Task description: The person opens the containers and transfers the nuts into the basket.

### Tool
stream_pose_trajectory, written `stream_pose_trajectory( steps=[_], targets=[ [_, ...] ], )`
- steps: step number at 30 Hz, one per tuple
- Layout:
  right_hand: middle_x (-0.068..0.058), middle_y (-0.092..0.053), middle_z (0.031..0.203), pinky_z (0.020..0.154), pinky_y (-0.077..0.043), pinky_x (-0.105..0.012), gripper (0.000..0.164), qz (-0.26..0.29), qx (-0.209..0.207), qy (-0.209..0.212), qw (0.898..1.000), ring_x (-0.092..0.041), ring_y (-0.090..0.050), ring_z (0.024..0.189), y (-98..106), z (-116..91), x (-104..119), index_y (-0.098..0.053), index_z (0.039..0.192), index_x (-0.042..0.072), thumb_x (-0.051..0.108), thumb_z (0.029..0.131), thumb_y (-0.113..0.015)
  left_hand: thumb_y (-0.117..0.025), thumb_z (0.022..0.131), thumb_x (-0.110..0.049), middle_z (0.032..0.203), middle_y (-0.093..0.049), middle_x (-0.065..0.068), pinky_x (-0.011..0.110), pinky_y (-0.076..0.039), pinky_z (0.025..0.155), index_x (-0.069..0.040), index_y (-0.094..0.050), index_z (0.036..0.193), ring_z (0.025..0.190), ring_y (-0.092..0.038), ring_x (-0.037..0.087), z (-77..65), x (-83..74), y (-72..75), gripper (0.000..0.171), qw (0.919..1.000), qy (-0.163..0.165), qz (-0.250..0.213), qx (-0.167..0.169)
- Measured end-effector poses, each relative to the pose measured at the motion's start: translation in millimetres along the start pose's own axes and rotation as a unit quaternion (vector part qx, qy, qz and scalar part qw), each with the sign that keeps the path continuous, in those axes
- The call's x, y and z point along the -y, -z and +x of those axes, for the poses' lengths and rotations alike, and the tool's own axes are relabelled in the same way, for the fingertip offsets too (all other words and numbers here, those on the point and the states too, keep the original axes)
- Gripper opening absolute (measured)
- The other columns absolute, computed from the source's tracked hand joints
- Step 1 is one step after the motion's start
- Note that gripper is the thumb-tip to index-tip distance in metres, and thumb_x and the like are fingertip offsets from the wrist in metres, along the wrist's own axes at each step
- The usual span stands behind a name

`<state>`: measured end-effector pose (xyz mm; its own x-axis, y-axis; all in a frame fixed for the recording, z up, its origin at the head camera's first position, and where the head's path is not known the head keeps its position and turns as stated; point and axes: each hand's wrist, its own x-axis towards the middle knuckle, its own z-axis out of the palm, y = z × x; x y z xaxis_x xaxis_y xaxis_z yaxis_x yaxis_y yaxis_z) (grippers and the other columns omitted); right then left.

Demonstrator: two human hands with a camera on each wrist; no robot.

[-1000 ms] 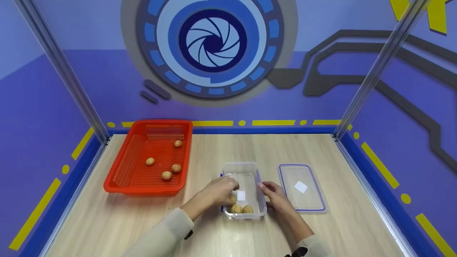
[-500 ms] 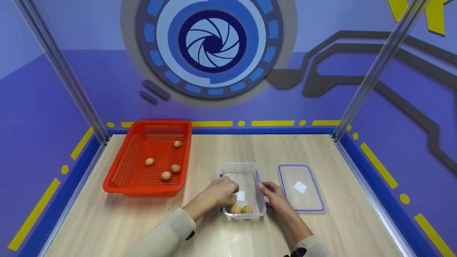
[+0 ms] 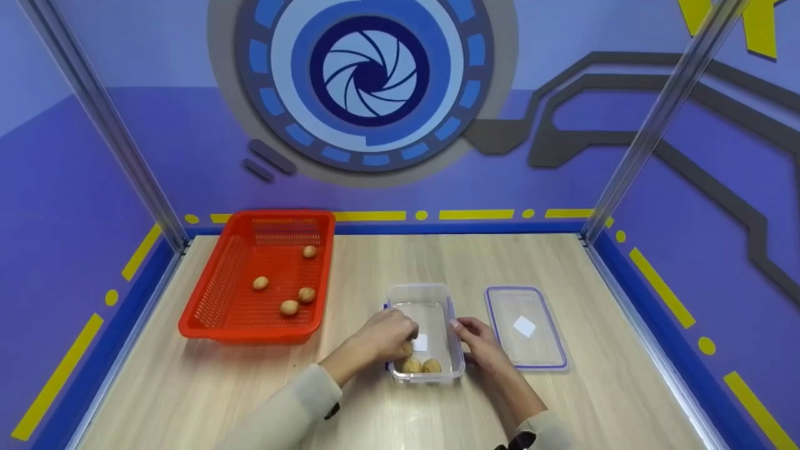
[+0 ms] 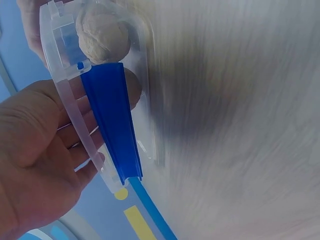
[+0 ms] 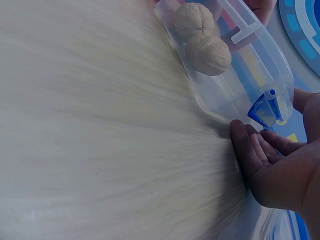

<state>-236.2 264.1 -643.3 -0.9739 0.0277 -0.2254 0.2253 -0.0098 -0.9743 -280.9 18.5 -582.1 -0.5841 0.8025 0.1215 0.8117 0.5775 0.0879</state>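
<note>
A clear plastic food container [image 3: 440,325] stands on the table, long side pointing away from me. My left hand [image 3: 385,334] reaches over its left wall, fingers curled down inside around a walnut [image 3: 407,350]. In the left wrist view a blue side latch [image 4: 112,117] partly covers that walnut and the fingers. Two more walnuts [image 5: 207,54] lie at the container's near end, showing through the wall in the right wrist view. My right hand [image 3: 486,345] holds the right wall, thumb at the rim and fingers against the outside.
A red plastic basket [image 3: 203,303] with several walnuts [image 3: 306,294] stands to the left. Right of the container lies its clear lid [image 3: 542,340] with a purple-blue seal and a white label. Blue panels [image 3: 400,194] wall in the wooden table [image 3: 606,400].
Both hands and the container stay in place. The head view shifts very slightly; otherwise nothing has visibly moved.
</note>
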Motion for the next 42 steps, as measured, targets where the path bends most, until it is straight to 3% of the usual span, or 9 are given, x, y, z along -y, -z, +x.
stream_pose_trajectory(
  steps=[5, 11, 17, 23, 28, 36, 42],
  targets=[
    [-0.021, -0.062, 0.134, 0.094, -0.059, -0.050, 0.051, -0.001, -0.005, -0.002, 1.000, -0.035, -0.058, 0.125, 1.3, 1.3, -1.5, -0.060, 0.135, -0.004, 0.036, 0.104, -0.070, -0.082, 0.080, -0.011, 0.084, -0.074, -0.004, 0.033, -0.057, 0.072, -0.013, -0.079, 0.093, 0.075, -0.066, 0.016, 1.0, 1.1, -1.6, 0.013, 0.9999, -0.002, -0.010, 0.001],
    [-0.021, -0.062, 0.134, 0.096, -0.058, -0.050, 0.053, -0.011, -0.003, -0.003, 1.000, -0.035, -0.058, 0.125, 1.9, 1.2, -1.9, -0.060, 0.135, -0.004, 0.038, 0.104, -0.070, -0.079, 0.088, -0.013, 0.094, -0.074, -0.003, 0.031, -0.057, 0.075, -0.013, -0.077, 0.101, 0.086, -0.066, 0.017, 0.0, 1.8, -0.9, 0.013, 0.9997, -0.005, -0.024, -0.008],
    [-0.021, -0.063, 0.134, 0.097, -0.058, -0.050, 0.052, -0.014, -0.001, -0.004, 1.000, -0.035, -0.058, 0.125, 1.5, 1.4, 0.2, -0.060, 0.135, -0.004, 0.037, 0.104, -0.070, -0.080, 0.094, -0.016, 0.105, -0.075, -0.002, 0.028, -0.059, 0.081, -0.012, -0.076, 0.114, 0.090, -0.066, 0.011, -3.2, 4.9, 9.0, 0.021, 0.9976, -0.004, -0.062, -0.029],
    [-0.022, -0.061, 0.137, 0.099, -0.057, -0.051, 0.055, -0.018, 0.006, -0.003, 1.000, -0.036, -0.058, 0.127, 2.8, 2.3, 0.6, -0.059, 0.137, -0.004, 0.039, 0.104, -0.069, -0.080, 0.094, -0.012, 0.109, -0.076, 0.001, 0.030, -0.060, 0.088, -0.011, -0.075, 0.117, 0.094, -0.069, 0.013, -8.0, 14.9, 22.3, 0.023, 0.9928, -0.007, -0.100, -0.066],
    [-0.024, -0.059, 0.138, 0.096, -0.059, -0.049, 0.055, -0.001, 0.011, -0.005, 1.000, -0.036, -0.059, 0.126, 2.4, 3.1, -1.2, -0.057, 0.137, -0.005, 0.037, 0.105, -0.068, -0.081, 0.093, -0.009, 0.109, -0.075, 0.006, 0.030, -0.059, 0.089, -0.007, -0.074, 0.117, 0.097, -0.070, 0.018, -16.1, 28.0, 29.7, 0.025, 0.9852, -0.009, -0.137, -0.103],
    [-0.020, -0.061, 0.136, 0.099, -0.058, -0.051, 0.055, -0.009, 0.004, -0.007, 1.000, -0.034, -0.058, 0.127, 2.2, 2.1, -1.4, -0.059, 0.137, -0.003, 0.039, 0.103, -0.070, -0.079, 0.096, -0.009, 0.108, -0.073, 0.007, 0.032, -0.062, 0.086, -0.005, -0.073, 0.115, 0.097, -0.071, 0.020, -33.6, 46.4, 42.5, 0.021, 0.9688, 0.027, -0.202, -0.140],
    [-0.020, -0.062, 0.135, 0.097, -0.058, -0.049, 0.052, -0.005, 0.004, -0.003, 1.000, -0.034, -0.059, 0.126, 2.8, 2.4, -2.6, -0.060, 0.135, -0.003, 0.037, 0.104, -0.070, -0.081, 0.094, -0.007, 0.110, -0.073, 0.011, 0.036, -0.063, 0.088, -0.003, -0.072, 0.115, 0.098, -0.073, 0.023, -50.6, 63.9, 49.9, 0.023, 0.9517, 0.043, -0.235, -0.193]
  ],
)
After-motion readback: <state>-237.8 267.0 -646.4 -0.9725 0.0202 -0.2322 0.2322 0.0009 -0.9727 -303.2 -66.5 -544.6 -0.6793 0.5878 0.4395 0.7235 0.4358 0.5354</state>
